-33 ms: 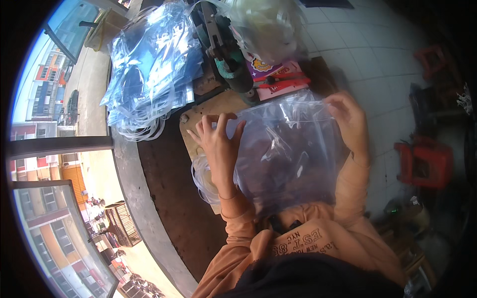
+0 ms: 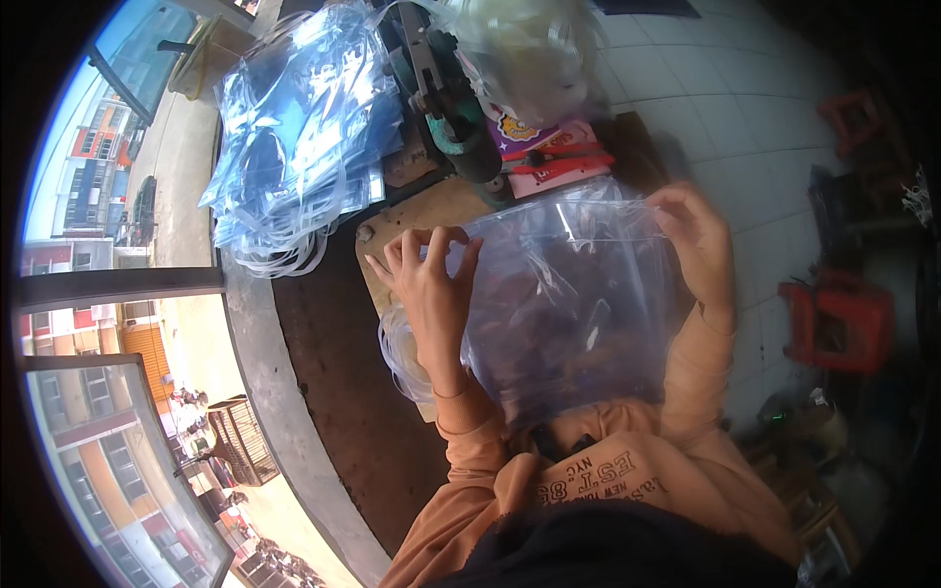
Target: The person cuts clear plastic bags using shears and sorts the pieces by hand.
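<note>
A clear plastic bag [image 2: 559,304] is stretched between my two hands, its top edge running across from one to the other. My left hand [image 2: 428,274] pinches the upper left corner between thumb and forefinger, the other fingers raised. At the upper right corner, my right hand [image 2: 689,230] grips the edge between thumb and fingers. The bag's lower part hangs down in front of my body. Just beyond it stands a dark metal press [image 2: 453,122] with a lever. A coil of clear plastic strips [image 2: 397,353] lies beside my left wrist.
Finished-looking clear bags with looped handles [image 2: 299,127] are piled at the far left. Past the bag, a red-handled tool [image 2: 569,157] lies on a pink and purple box [image 2: 539,181]. More clear strips [image 2: 529,49] bulge behind it. A red stool [image 2: 838,323] stands at the right.
My right hand has shifted slightly to the right with its corner of the bag, and the bag's top edge looks a little tauter. My left hand has hardly moved.
</note>
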Motion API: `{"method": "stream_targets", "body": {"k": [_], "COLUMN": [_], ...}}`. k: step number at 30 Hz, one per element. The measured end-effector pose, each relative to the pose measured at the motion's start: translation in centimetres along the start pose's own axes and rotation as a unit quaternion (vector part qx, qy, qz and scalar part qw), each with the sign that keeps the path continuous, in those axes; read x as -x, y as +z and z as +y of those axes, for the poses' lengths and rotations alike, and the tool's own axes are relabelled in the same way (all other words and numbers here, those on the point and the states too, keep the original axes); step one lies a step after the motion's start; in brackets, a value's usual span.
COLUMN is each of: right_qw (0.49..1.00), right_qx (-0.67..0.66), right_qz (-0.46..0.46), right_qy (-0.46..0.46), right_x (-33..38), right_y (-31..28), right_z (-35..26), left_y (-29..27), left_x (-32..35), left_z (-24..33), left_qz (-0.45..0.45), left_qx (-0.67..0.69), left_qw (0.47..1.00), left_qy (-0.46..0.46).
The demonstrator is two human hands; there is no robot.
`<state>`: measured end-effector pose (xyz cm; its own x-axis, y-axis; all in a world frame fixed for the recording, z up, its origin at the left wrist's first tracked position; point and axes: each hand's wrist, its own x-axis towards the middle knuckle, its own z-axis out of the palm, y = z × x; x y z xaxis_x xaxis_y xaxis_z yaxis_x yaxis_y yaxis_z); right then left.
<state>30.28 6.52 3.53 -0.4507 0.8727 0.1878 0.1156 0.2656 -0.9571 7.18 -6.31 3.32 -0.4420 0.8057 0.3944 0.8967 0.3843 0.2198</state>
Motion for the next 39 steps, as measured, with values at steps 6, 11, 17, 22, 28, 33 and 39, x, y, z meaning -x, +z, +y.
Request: {"method": "stream_targets", "body": {"k": [6, 11, 17, 22, 28, 33, 39], "right_qw": [0.888, 0.901, 0.924, 0.933, 0.941, 0.967, 0.958], "right_qx": [0.378, 0.351, 0.271, 0.251, 0.213, 0.16, 0.154], "right_qz": [0.196, 0.058, 0.028, -0.008, -0.022, 0.01, 0.029], "right_qy": [-0.173, -0.248, -0.268, -0.257, -0.262, -0.2, -0.238], "right_x": [1.2, 2.5, 3.0, 3.2, 3.2, 3.6, 3.1], "right_y": [0.3, 2.8, 3.2, 3.0, 2.9, 2.8, 1.9], "right_z": [-6.2, -8.5, -8.1, -8.3, -8.3, -8.0, -8.3], "left_y": [-5.1, -8.1, -9.0, -9.4, -8.7, -7.2, -6.9], "left_x": [1.1, 1.9, 2.7, 2.6, 2.7, 2.9, 3.1], "left_z": [1.4, 2.8, 2.4, 3.0, 6.2, 6.0, 5.2], "left_qz": [0.038, 0.059, 0.025, 0.065, 0.054, 0.086, 0.093], "left_qx": [0.334, 0.427, 0.467, 0.141, 0.111, 0.174, 0.155], "left_qw": [0.942, 0.898, 0.875, 0.987, 0.987, 0.972, 0.974], "left_qy": [-0.013, -0.088, -0.129, -0.033, 0.104, 0.132, 0.136]}}
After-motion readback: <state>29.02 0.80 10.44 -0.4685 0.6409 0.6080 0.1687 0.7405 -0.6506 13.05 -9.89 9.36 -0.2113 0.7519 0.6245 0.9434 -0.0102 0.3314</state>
